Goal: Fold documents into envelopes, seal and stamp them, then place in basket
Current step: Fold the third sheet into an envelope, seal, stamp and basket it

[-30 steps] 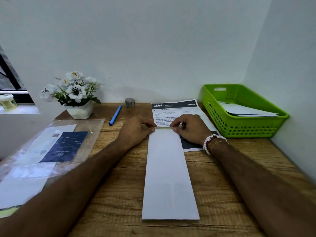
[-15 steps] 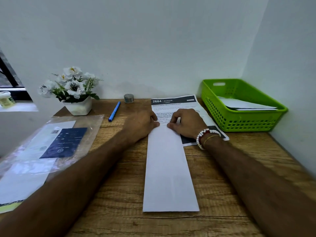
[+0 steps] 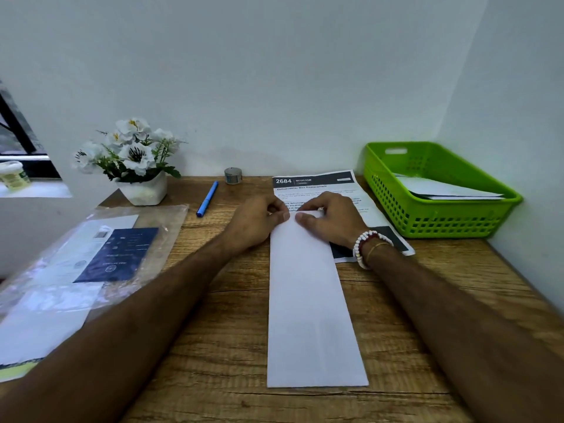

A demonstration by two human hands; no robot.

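A wooden counter [image 3: 232, 331] fills the view. At its left edge lies a clear plastic sleeve [image 3: 158, 227] of papers. A long folded paper [image 3: 311, 300] runs down the middle, its far end overlapping a printed sheet [image 3: 314, 181] headed "2684". At the right corner sits a green basket [image 3: 442, 221] with white envelopes [image 3: 442, 190] inside. A pot of white flowers [image 3: 143, 189] stands at the back left. The left hand [image 3: 256, 222] and right hand [image 3: 332, 218] meet at the paper's far end, fingers curled and apparently pinching that edge, though the grip is partly hidden. The right wrist wears a beaded bracelet [image 3: 366, 242]. Between pot and sheet lie a blue pen [image 3: 208, 198] and a small round tin [image 3: 233, 175].
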